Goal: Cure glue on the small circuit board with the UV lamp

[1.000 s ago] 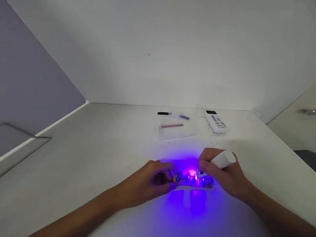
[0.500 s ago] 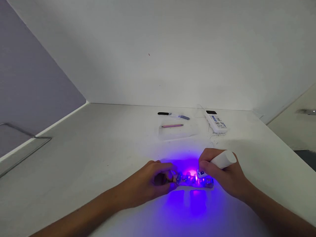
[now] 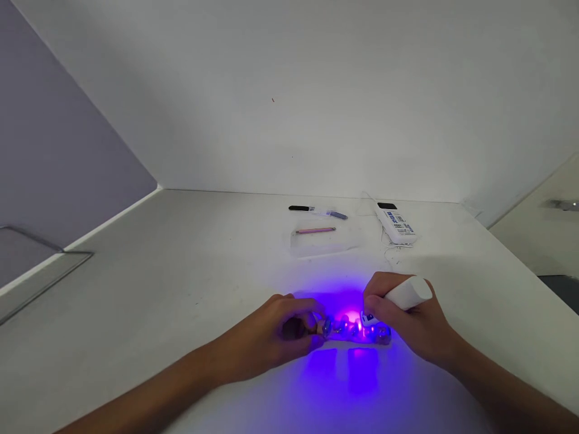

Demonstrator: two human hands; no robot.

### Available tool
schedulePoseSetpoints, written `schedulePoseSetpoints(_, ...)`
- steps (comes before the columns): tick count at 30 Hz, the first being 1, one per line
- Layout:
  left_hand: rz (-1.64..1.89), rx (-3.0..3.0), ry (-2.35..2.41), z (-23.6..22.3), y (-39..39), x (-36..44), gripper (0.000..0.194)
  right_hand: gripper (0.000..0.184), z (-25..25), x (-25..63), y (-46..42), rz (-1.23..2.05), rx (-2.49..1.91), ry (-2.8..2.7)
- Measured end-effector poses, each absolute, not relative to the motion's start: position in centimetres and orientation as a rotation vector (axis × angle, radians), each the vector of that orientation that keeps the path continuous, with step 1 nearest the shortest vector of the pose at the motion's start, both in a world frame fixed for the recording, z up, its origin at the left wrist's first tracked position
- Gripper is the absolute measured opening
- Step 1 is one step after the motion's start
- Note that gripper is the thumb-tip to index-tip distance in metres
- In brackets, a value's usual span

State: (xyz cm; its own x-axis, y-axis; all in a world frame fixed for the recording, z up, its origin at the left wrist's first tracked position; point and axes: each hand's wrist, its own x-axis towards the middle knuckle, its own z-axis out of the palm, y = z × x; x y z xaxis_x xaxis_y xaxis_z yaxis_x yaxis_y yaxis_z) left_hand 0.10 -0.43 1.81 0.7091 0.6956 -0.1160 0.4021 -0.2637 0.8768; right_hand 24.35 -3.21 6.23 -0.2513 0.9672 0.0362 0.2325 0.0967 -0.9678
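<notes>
My right hand (image 3: pixel 416 319) is wrapped round a white handheld UV lamp (image 3: pixel 409 293), its lit end pointing down and left. Violet-blue light falls on a small strip (image 3: pixel 353 336) carrying a row of shiny, rounded pieces, whose exact kind is lost in the glare. Thumb and fingers of my left hand (image 3: pixel 287 328) pinch the strip's left end, where a glossy piece (image 3: pixel 324 327) shows between the fingertips. Close above the strip's right half sits the lamp's head; whether it touches the pieces I cannot tell.
Farther back on the white table (image 3: pixel 158 289) lie a black-handled tool (image 3: pixel 299 208), a pink pen-like stick (image 3: pixel 315 230) on a clear sheet (image 3: pixel 325 246), and a white device with a dark screen (image 3: pixel 395 223) and thin cord. A white wall (image 3: pixel 289 120) rises behind.
</notes>
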Motion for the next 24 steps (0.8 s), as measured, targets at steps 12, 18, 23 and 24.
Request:
schedulePoseSetpoints(12,0.367,1.898,0.848,1.53,-0.48,-0.05,0.011,0.023,6.2,24.43,-3.24,1.199,-1.209,-1.613)
schedulePoseSetpoints(18,0.361,1.879,0.836,1.76,-0.37,0.06,0.01,0.023,6.28,24.37,-3.24,1.2,-1.217,-1.614)
schedulePoseSetpoints(23,0.366,1.902,0.836,1.67,-0.44,0.01,0.01,0.023,6.25,24.43,-3.23,1.202,-1.205,-1.612)
schedulePoseSetpoints(24,0.367,1.903,0.833,1.63,-0.48,0.0,0.01,0.023,6.24,24.45,-3.24,1.2,-1.204,-1.614)
